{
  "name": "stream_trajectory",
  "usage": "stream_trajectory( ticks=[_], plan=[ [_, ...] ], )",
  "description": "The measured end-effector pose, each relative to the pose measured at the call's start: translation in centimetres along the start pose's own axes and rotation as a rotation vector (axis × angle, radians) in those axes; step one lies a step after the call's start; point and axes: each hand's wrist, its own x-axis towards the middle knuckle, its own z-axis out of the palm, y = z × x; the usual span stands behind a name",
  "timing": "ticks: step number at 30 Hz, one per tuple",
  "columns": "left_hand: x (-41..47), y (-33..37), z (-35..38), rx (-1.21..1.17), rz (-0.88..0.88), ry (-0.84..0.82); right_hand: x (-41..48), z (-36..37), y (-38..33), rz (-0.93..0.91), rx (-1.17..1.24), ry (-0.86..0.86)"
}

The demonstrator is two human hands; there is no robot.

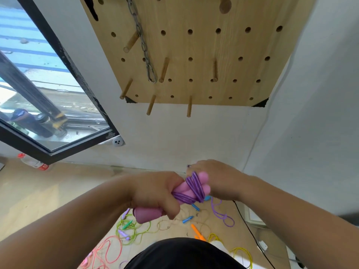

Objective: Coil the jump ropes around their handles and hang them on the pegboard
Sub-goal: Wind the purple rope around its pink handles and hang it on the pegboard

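I'm mid-coil on the purple jump rope [194,188]: my left hand [155,193] is clenched round the pair of pink handles [147,215], held out below the pegboard [194,55], several turns crossing them; my right hand [213,177] sits at their far end, fingers turned away, so I cannot tell whether it pinches the cord. A loose tail [223,216] dangles underneath; I judge the next move calls for winding that slack on snugly, tucking the end, then lifting to a free wooden peg [189,106]. The only container is a plastic bottle [33,163] lying on the floor; its contents I cannot make out.
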Motion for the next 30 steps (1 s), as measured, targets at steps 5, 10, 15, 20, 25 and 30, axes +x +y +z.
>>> stream_trajectory(
  ticks=[5, 10, 15, 20, 25, 30],
  plan=[
    [1.5, -0.6, 0.3, 0.388, -0.140, -0.031, 2.7, -2.9, -0.3, -0.007, -0.196, -0.225],
    [3.6, -1.8, -0.1, 0.520, -0.265, 0.093, 4.5, -5.0, -1.9, 0.085, -0.217, -0.198],
    [5.0, -2.7, -0.6, 0.497, -0.313, 0.249, 4.6, -4.4, -4.5, 0.211, -0.042, -0.021],
    [5.2, -3.4, -2.0, 0.375, -0.309, 0.457, 3.4, -1.8, -4.8, 0.299, 0.261, 0.204],
    [4.6, -3.4, -2.6, 0.092, -0.253, 0.604, 0.6, 1.1, -4.5, 0.304, 0.498, 0.510],
    [4.5, -2.8, -1.9, -0.163, -0.166, 0.628, -0.9, 2.2, -4.5, 0.255, 0.510, 0.685]
  ],
)
